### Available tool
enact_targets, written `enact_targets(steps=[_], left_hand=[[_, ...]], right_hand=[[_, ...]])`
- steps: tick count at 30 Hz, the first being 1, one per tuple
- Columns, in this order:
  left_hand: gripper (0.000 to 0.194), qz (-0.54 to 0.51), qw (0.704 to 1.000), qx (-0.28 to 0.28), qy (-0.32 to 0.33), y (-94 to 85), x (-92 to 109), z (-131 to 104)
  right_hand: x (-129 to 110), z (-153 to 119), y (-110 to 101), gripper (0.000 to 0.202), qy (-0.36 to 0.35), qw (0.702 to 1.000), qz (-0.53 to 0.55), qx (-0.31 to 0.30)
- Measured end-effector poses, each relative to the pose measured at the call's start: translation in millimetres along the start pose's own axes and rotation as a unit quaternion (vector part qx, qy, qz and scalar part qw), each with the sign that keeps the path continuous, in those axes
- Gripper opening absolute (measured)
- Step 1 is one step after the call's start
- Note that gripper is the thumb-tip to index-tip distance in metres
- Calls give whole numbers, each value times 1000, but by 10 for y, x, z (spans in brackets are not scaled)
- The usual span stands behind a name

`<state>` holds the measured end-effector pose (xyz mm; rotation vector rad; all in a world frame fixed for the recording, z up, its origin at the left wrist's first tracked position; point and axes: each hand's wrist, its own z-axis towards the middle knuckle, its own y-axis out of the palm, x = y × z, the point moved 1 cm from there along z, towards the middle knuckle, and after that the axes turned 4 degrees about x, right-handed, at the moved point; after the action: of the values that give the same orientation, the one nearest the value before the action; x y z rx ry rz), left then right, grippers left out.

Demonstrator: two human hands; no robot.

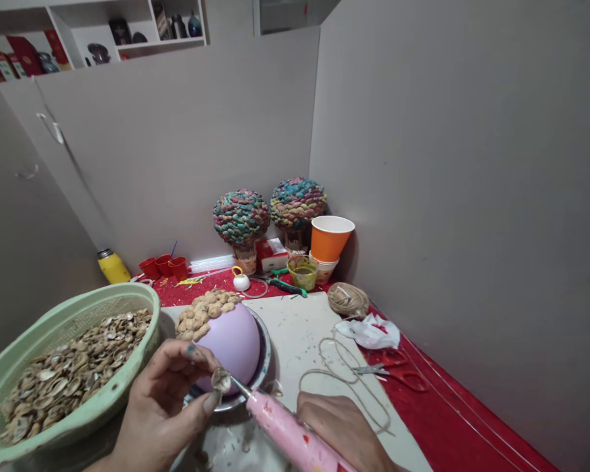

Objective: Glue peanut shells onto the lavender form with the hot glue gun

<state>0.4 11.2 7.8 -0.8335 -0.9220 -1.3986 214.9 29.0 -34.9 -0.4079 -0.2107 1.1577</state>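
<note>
Between thumb and fingers, my left hand pinches a peanut shell half, its hollow side toward me. My right hand is closed around a pink hot glue gun, whose metal nozzle touches or nearly touches the shell. Just behind them a lilac ball rests in a metal bowl. Peanut shells cover the upper left of the ball; the rest of its visible surface is bare and smooth.
At left stands a green basket of shell halves. Behind are two colourful shell-covered trees, an orange paper cup, pliers and red cups. Twine and scissors lie at right; walls enclose the table.
</note>
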Motion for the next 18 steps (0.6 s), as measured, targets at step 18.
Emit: enact_targets(steps=[18], left_hand=[[25, 3, 1000, 19, 5, 8, 10, 15]], right_hand=[[-39, 33, -19, 54, 8, 1000, -1, 2]])
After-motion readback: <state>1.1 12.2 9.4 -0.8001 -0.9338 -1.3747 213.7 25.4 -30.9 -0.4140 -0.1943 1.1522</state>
